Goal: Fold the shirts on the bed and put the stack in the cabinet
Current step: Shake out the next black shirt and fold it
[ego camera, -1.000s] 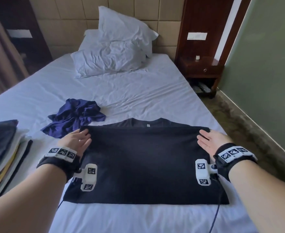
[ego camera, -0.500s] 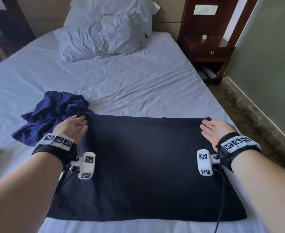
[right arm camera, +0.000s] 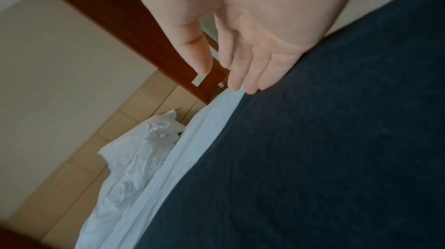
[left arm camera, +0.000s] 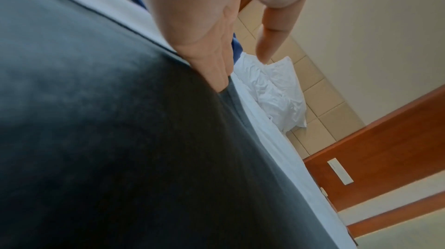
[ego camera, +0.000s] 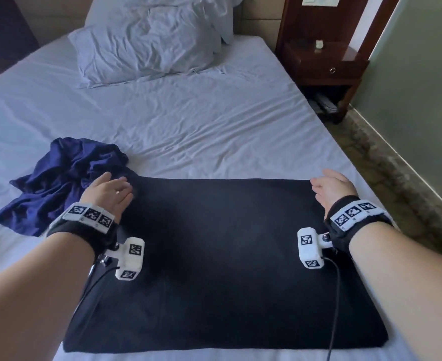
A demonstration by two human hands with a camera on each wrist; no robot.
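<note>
The black shirt (ego camera: 222,256) lay folded flat on the bed (ego camera: 188,121), soft and limp; both far corners were touched by the left hand (ego camera: 108,194) and right hand (ego camera: 332,188), fingers (right arm camera: 253,70) straight and gripping nothing. It would be best lifted at the fold's corners.

black shirt (ego camera: 222,256): matt, smooth knit cloth | blue shirt (ego camera: 58,178): crumpled, faintly shiny cloth | bed sheet (ego camera: 188,121): creased white cloth | nightstand (ego camera: 326,66): glossy dark wood
</note>
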